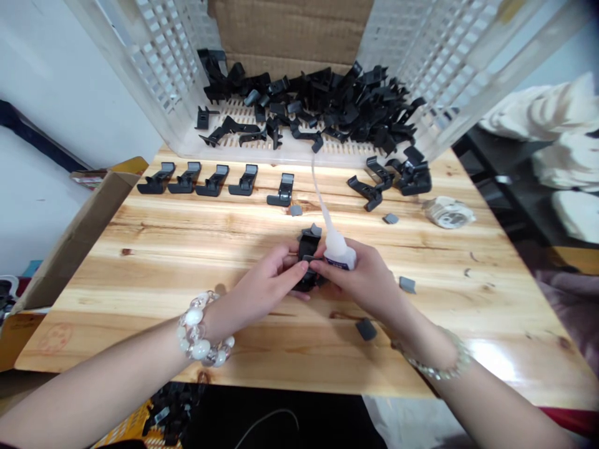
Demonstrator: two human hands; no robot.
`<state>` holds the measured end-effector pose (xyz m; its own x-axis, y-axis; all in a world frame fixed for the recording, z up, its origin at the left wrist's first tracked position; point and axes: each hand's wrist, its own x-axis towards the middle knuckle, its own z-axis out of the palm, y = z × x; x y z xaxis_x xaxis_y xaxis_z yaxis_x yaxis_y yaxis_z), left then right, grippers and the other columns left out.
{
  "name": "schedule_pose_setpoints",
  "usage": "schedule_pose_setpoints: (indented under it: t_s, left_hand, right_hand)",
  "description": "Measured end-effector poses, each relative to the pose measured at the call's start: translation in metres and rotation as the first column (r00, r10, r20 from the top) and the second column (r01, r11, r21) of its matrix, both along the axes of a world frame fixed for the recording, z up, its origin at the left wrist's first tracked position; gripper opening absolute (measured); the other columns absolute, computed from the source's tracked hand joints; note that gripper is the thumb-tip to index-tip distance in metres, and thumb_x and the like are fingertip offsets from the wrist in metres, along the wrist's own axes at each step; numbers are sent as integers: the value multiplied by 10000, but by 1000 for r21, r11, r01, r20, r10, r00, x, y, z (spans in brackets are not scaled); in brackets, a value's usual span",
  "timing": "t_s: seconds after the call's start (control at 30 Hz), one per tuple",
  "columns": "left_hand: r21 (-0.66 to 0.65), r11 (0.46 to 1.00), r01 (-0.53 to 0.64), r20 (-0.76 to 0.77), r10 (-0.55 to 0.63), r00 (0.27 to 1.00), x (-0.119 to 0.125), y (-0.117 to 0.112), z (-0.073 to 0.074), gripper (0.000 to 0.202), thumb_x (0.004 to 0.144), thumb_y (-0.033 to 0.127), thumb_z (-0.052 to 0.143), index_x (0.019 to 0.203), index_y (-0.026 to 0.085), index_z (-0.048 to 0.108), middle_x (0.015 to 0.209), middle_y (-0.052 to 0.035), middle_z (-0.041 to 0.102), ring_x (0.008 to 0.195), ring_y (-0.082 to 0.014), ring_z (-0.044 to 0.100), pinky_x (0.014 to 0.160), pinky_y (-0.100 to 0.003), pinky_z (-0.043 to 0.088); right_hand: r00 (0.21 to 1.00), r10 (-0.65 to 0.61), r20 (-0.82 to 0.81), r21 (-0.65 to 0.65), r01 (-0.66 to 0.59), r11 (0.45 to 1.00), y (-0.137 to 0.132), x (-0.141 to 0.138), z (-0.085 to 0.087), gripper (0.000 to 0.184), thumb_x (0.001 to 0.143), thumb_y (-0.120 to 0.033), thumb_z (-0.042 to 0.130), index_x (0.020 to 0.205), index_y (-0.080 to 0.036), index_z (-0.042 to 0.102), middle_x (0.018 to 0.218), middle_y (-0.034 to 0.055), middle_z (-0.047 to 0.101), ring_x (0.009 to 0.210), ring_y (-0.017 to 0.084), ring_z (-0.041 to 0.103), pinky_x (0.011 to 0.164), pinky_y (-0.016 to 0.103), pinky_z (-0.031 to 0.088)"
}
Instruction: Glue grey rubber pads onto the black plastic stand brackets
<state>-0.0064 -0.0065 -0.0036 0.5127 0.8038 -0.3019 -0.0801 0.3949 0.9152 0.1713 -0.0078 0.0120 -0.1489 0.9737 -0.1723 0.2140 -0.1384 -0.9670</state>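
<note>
Left hand (262,280): narrow, gripping the black plastic clip (306,262).
Right hand (360,277): narrow, holding the glue bottle (339,252) beside the clip, its thin nozzle (321,193) pointing toward the white crate (299,149).
Clip: mid-bench (140,293), between my hands.
Back edge: a row of clips (213,179), gray pads (390,218) nearby.

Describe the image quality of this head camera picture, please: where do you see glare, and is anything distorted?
In the head view, glare whitens the wooden tabletop at lower right; the wide lens makes the walls of the white plastic crate splay outward; the heaped black plastic clips lose detail in their darkness.
</note>
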Motion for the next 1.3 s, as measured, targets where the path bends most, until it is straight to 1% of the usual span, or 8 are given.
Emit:
schedule_pose_setpoints:
  t_s: [0.1,0.23,0.33,0.5,0.7,1.07,1.17,1.3]
  left_hand:
    - [-5,1000,9,-4,-9,1000,0,0,1,327,906,376,583,1143,165,505,1083,-105,680,960,-214,681,742,-326,604]
    - [-29,999,29,-19,-30,999,1,-2,3,307,902,386,590,1117,176,528,1045,-93,687,881,-194,690,733,-324,599]
    - [-55,998,42,-18,-43,999,1,-3,5,297,898,370,596,1116,178,531,1033,-89,685,840,-181,693,726,-321,595]
    - [-67,996,53,-8,-53,999,2,-4,6,282,900,358,591,1113,178,544,1026,-87,679,828,-175,691,713,-314,595]
    - [-70,996,52,-12,-53,999,2,-5,6,258,907,340,580,1102,179,532,1011,-76,674,816,-161,687,708,-302,595]
    - [-62,997,42,-28,-44,999,2,-6,4,259,894,354,592,1084,186,540,955,-60,655,823,-172,676,694,-314,601]
    - [-63,997,36,-34,-39,999,2,-6,5,261,888,354,599,1084,190,547,964,-62,659,817,-173,676,694,-322,602]
    - [-49,998,28,-36,-30,999,3,-7,6,278,881,356,604,1094,185,549,950,-59,660,851,-185,670,695,-330,606]
  right_hand:
    - [1000,-19,1,58,19,998,0,2,-3,155,748,-272,737,754,-169,621,657,-13,604,536,97,525,493,230,425]
    - [987,-100,-125,63,108,992,5,9,-6,226,743,-347,755,784,-182,606,670,-26,565,483,81,474,441,231,394]
    - [984,-81,-155,63,92,994,8,11,-5,233,723,-342,772,781,-183,611,699,-19,575,495,86,487,443,235,411]
    - [994,-67,-81,80,73,994,7,9,-3,206,734,-323,754,790,-181,615,701,-14,587,499,91,496,464,245,414]
    - [998,-50,29,176,44,983,6,9,-5,152,765,-295,718,767,-187,612,733,-5,573,602,118,523,535,262,417]
    - [991,-63,114,242,34,970,4,7,-7,148,800,-320,688,781,-198,606,794,33,603,759,189,574,629,310,451]
    - [987,-71,142,302,25,953,4,6,-10,118,819,-294,674,799,-206,597,830,31,612,790,191,579,680,323,453]
    - [977,-98,187,419,11,908,1,4,-12,82,833,-229,654,792,-211,584,837,18,599,791,174,566,720,318,440]
